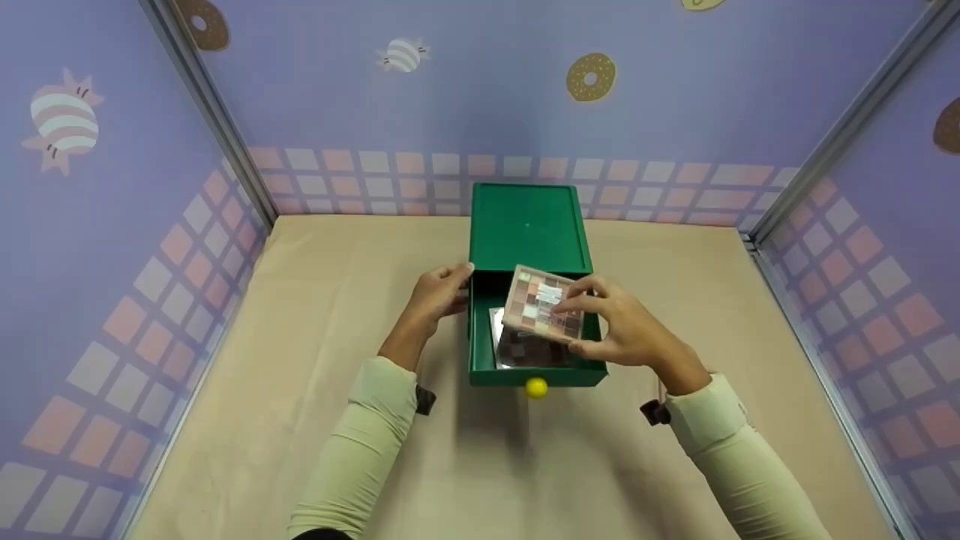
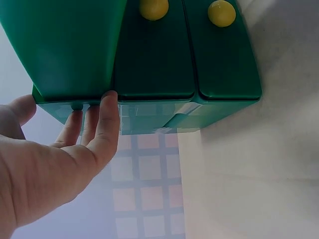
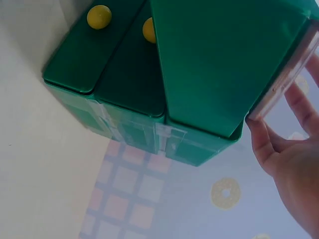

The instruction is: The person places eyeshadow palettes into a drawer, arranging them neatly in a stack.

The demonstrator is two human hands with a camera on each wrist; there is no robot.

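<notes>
A person's right hand [image 1: 622, 326] is pinching a makeup palette [image 1: 532, 309] between thumb and fingers, gripping its edges, likely so the patterned face is staying in sight. The palette is tilting over the pulled-out top drawer [image 1: 484, 377]; whether it is touching the drawer's side, I cannot tell. A second flat case [image 1: 525, 352] is lying inside the drawer, partly beneath it. The left hand [image 1: 439, 296] is spreading its thumb and fingers about the front left corner of the green cabinet [image 1: 529, 225], pressing rather than pinching, probably to be steadying it. The cabinet is standing on the table [image 1: 337, 300] near the back wall [image 1: 487, 97], its yellow knob [image 1: 536, 388] facing the person, presumably for easy reach.
</notes>
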